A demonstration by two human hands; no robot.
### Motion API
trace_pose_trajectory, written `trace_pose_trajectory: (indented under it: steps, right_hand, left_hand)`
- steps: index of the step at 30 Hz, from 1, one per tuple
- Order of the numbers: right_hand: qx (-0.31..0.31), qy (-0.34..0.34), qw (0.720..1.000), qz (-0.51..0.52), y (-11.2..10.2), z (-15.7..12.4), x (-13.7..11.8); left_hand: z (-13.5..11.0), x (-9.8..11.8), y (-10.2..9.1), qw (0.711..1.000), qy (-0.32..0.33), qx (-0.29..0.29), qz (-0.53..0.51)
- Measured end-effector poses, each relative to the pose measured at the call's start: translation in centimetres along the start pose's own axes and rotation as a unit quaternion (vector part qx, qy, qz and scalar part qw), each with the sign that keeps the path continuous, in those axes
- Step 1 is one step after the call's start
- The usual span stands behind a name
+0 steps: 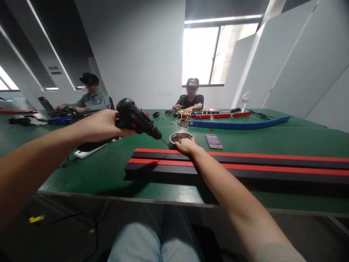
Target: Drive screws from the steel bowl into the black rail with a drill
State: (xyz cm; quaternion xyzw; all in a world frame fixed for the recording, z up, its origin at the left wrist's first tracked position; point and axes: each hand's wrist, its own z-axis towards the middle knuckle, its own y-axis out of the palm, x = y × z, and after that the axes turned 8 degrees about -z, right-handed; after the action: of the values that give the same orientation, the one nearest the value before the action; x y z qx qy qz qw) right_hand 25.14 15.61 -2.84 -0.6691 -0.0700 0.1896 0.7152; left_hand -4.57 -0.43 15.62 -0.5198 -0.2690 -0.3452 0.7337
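Nearest, well below the hands, are two legs in light blue jeans [139, 236], with one yellow scrap [36, 219] on the floor left of them. On the green counter [87, 178], two black bars [163, 169] with red tops lie side by side, on the near side of the right hand and running off to its right; the right forearm crosses above them.

The left hand [103, 125] is closed round one black drill [133, 115], held above the counter with its single thin bit [164, 142] slanting down toward the right hand. Below the left hand lies one white power strip [91, 150] with a dark item over it.

The right hand [187, 146] has its fingers curled over the near rim of one metal bowl [172, 137]; whether they pinch anything inside cannot be told. The bit's tip is just beside the bowl, left of that hand. One flat, blurred rectangle [214, 142] lies to the right hand's right.

Beyond the right hand stretch one long blue strip [240, 124], a tangle of coloured wires [183, 117] and several red pieces [214, 116], too small to count. Farther right stands one clear bottle [245, 102]. Two co-workers sit farthest off: one in dark sleeves [198, 102] beyond the right hand, one in grey sleeves [96, 101] beyond the left.
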Motion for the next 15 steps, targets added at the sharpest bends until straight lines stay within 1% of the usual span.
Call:
trace_pose_trajectory:
  steps: [1, 2, 3, 5, 8, 11, 13, 15]
  right_hand:
    - [0.019, 0.003, 1.000, 0.006, 0.1, 0.0, 0.0]
    - [0.037, 0.005, 0.999, 0.012, 0.2, 0.0, 0.0]
    - [0.051, 0.005, 0.999, 0.017, 0.2, 0.0, 0.1]
    - [0.069, 0.004, 0.997, 0.025, 0.1, 0.1, 0.2]
    - [0.096, 0.006, 0.993, 0.063, 0.0, 0.2, 0.7]
    - [0.142, 0.033, 0.979, 0.142, -0.1, 0.5, 1.4]
    - [0.169, 0.065, 0.964, 0.196, -0.1, 0.7, 1.8]
    - [0.181, 0.090, 0.946, 0.253, 0.0, 1.1, 2.0]
  left_hand:
    - [-0.2, -0.6, 1.2, 0.999, -0.018, -0.035, 0.020]
    - [-0.3, -1.3, 2.6, 0.999, -0.039, -0.030, 0.014]
    - [-0.5, -2.1, 3.9, 0.998, -0.061, -0.011, -0.014]
    - [-0.8, -3.5, 6.5, 0.985, -0.113, 0.005, -0.130]
    - [-1.0, -5.0, 9.3, 0.940, -0.199, 0.002, -0.277]
    - [-1.1, -5.7, 10.6, 0.899, -0.251, -0.014, -0.360]
    - [-1.2, -5.9, 10.8, 0.885, -0.259, -0.025, -0.387]
    - [-1.2, -6.4, 10.9, 0.874, -0.258, -0.037, -0.411]
